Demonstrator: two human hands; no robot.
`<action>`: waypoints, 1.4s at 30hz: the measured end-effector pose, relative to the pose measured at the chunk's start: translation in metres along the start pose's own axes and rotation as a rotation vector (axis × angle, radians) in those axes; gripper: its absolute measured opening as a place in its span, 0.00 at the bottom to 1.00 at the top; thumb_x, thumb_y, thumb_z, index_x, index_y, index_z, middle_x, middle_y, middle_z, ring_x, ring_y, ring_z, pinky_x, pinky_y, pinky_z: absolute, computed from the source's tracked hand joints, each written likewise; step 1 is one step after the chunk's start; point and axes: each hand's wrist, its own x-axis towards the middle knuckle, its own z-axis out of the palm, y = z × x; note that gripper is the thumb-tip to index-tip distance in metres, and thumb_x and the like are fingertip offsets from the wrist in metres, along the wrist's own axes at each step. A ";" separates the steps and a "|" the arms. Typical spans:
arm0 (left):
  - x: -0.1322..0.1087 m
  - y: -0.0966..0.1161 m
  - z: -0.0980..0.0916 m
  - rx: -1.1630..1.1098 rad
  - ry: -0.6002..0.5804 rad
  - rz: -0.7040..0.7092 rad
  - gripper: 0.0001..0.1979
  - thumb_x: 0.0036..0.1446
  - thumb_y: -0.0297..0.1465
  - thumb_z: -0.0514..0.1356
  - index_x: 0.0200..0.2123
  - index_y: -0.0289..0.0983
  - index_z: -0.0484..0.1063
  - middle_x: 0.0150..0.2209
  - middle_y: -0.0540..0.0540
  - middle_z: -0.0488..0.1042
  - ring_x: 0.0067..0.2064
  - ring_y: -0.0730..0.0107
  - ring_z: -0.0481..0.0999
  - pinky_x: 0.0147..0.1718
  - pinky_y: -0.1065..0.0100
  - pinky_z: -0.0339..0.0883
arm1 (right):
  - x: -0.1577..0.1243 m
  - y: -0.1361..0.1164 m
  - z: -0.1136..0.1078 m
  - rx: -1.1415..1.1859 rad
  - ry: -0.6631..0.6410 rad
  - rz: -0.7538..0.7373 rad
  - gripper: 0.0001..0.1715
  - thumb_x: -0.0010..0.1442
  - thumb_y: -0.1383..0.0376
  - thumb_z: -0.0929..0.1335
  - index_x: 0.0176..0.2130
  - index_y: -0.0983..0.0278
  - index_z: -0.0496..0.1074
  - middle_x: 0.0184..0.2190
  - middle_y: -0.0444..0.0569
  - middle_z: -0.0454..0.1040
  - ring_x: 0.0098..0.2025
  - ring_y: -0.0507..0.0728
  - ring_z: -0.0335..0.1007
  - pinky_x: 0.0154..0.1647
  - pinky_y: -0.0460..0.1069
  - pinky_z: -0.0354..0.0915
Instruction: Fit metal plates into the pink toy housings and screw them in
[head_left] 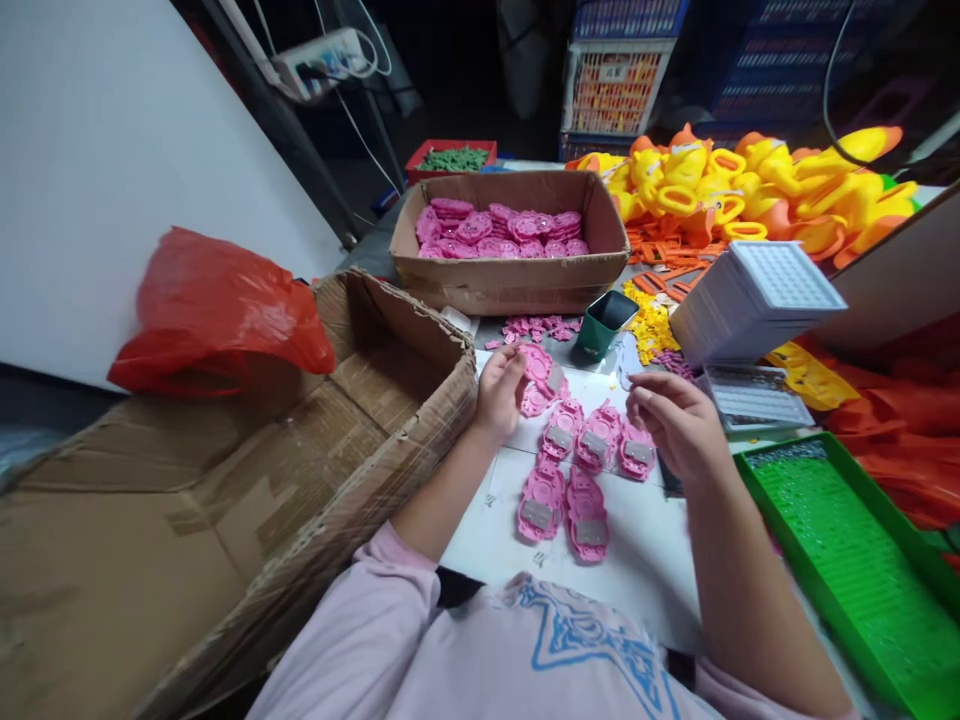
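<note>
My left hand (500,394) is closed on the edge of a pink plastic casing (534,362), held up at the back of the group. Several more pink casings with grey plates lie on the white work surface (480,530). Among them are one casing (541,500) at the front left and another casing (588,515) beside it. My right hand (679,425) hovers to the right, above the rightmost casing (637,452). Its thumb and fingertips are pinched together; whatever they hold is too small to make out.
Ahead stands a cardboard box (510,285) of pink parts, with a dark green cup (604,322) near it. A large open carton (247,500) borders the left. Rightward are a stack of white trays (757,300), a green tray (862,570) and yellow toy parts (720,185).
</note>
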 end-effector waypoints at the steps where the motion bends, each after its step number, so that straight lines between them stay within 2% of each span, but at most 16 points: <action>1: -0.004 0.007 0.004 -0.050 -0.034 -0.059 0.25 0.54 0.51 0.58 0.44 0.37 0.68 0.36 0.45 0.74 0.39 0.67 0.76 0.42 0.64 0.69 | -0.009 0.000 0.005 0.155 0.002 0.000 0.18 0.53 0.54 0.67 0.41 0.61 0.71 0.25 0.44 0.70 0.25 0.49 0.65 0.25 0.46 0.63; 2: -0.010 0.013 0.008 -0.118 -0.082 -0.143 0.26 0.56 0.53 0.55 0.44 0.36 0.69 0.36 0.44 0.75 0.38 0.65 0.77 0.40 0.62 0.70 | -0.016 0.001 0.008 0.301 0.009 0.006 0.16 0.52 0.55 0.69 0.39 0.61 0.72 0.24 0.44 0.70 0.25 0.49 0.66 0.25 0.45 0.63; 4: -0.025 0.021 0.018 -0.399 -0.212 -0.453 0.27 0.57 0.53 0.53 0.45 0.35 0.70 0.38 0.42 0.76 0.39 0.61 0.77 0.42 0.59 0.70 | -0.026 0.005 0.013 0.503 0.045 0.022 0.14 0.47 0.58 0.74 0.34 0.60 0.73 0.25 0.44 0.72 0.26 0.48 0.68 0.26 0.45 0.64; 7: -0.051 0.023 0.034 -0.647 -0.328 -0.749 0.29 0.62 0.51 0.45 0.49 0.34 0.69 0.37 0.40 0.76 0.39 0.59 0.78 0.42 0.54 0.70 | -0.032 0.017 0.018 0.554 0.145 0.015 0.15 0.42 0.59 0.77 0.30 0.60 0.73 0.28 0.43 0.73 0.28 0.48 0.69 0.27 0.44 0.66; 10: -0.072 0.015 0.040 -0.704 -0.452 -0.958 0.34 0.63 0.52 0.38 0.50 0.32 0.69 0.35 0.39 0.77 0.36 0.58 0.78 0.39 0.54 0.69 | -0.036 0.028 0.020 0.548 0.182 0.024 0.15 0.42 0.58 0.77 0.29 0.61 0.73 0.28 0.44 0.74 0.29 0.49 0.71 0.27 0.44 0.68; 13: -0.082 0.005 0.035 -0.641 -0.583 -1.095 0.33 0.62 0.52 0.41 0.49 0.33 0.70 0.33 0.39 0.77 0.32 0.58 0.78 0.37 0.56 0.67 | -0.039 0.034 0.020 0.516 0.135 0.070 0.14 0.44 0.59 0.76 0.31 0.62 0.75 0.27 0.46 0.74 0.28 0.51 0.71 0.23 0.45 0.68; 16: -0.084 -0.002 0.026 -0.564 -0.612 -1.143 0.33 0.60 0.54 0.44 0.49 0.33 0.70 0.35 0.39 0.77 0.30 0.59 0.78 0.37 0.58 0.65 | -0.042 0.037 0.019 0.450 0.093 0.060 0.12 0.44 0.60 0.76 0.31 0.62 0.77 0.30 0.48 0.75 0.31 0.52 0.71 0.24 0.46 0.69; 19: -0.086 -0.006 0.022 -0.537 -0.611 -1.144 0.37 0.55 0.59 0.46 0.46 0.32 0.71 0.34 0.39 0.77 0.28 0.61 0.77 0.35 0.61 0.66 | -0.044 0.038 0.017 0.275 0.064 -0.051 0.08 0.48 0.61 0.74 0.31 0.60 0.77 0.34 0.49 0.75 0.37 0.54 0.72 0.33 0.49 0.71; 22: -0.089 -0.009 0.023 -0.499 -0.616 -1.169 0.38 0.52 0.62 0.48 0.41 0.31 0.72 0.30 0.42 0.76 0.25 0.63 0.76 0.30 0.64 0.65 | -0.044 0.036 0.017 0.168 0.033 -0.117 0.06 0.50 0.61 0.73 0.31 0.60 0.76 0.32 0.48 0.75 0.38 0.54 0.72 0.41 0.51 0.70; 25: -0.093 -0.011 0.024 -0.490 -0.594 -1.203 0.37 0.52 0.61 0.48 0.38 0.31 0.72 0.28 0.43 0.75 0.24 0.65 0.75 0.29 0.66 0.65 | -0.044 0.035 0.018 0.139 -0.016 -0.092 0.07 0.52 0.60 0.72 0.32 0.61 0.75 0.32 0.49 0.75 0.36 0.54 0.72 0.37 0.50 0.70; 30: -0.096 -0.010 0.021 -0.591 -0.628 -1.265 0.37 0.56 0.59 0.44 0.40 0.30 0.72 0.29 0.42 0.75 0.26 0.64 0.75 0.31 0.64 0.63 | -0.044 0.038 0.019 0.122 -0.086 -0.024 0.09 0.53 0.59 0.71 0.33 0.62 0.75 0.32 0.49 0.74 0.33 0.53 0.71 0.30 0.47 0.68; 36: -0.095 -0.011 0.021 -0.620 -0.624 -1.352 0.28 0.59 0.49 0.49 0.40 0.30 0.73 0.28 0.43 0.74 0.27 0.64 0.74 0.35 0.63 0.61 | -0.042 0.038 0.015 0.081 -0.138 -0.052 0.10 0.55 0.58 0.70 0.33 0.63 0.75 0.32 0.51 0.75 0.34 0.53 0.72 0.31 0.48 0.69; 38: -0.095 -0.010 0.022 -0.597 -0.655 -1.343 0.26 0.58 0.48 0.51 0.41 0.30 0.73 0.28 0.44 0.73 0.26 0.66 0.73 0.34 0.63 0.61 | -0.042 0.038 0.012 0.044 -0.134 -0.084 0.09 0.55 0.59 0.70 0.32 0.62 0.74 0.32 0.51 0.75 0.34 0.54 0.72 0.33 0.49 0.70; 42: -0.094 -0.004 0.027 -0.607 -0.702 -1.237 0.26 0.55 0.49 0.58 0.45 0.33 0.70 0.28 0.46 0.70 0.26 0.70 0.69 0.30 0.67 0.59 | -0.042 0.039 0.005 -0.012 -0.140 -0.175 0.05 0.54 0.62 0.70 0.33 0.61 0.74 0.31 0.50 0.75 0.35 0.54 0.72 0.35 0.49 0.70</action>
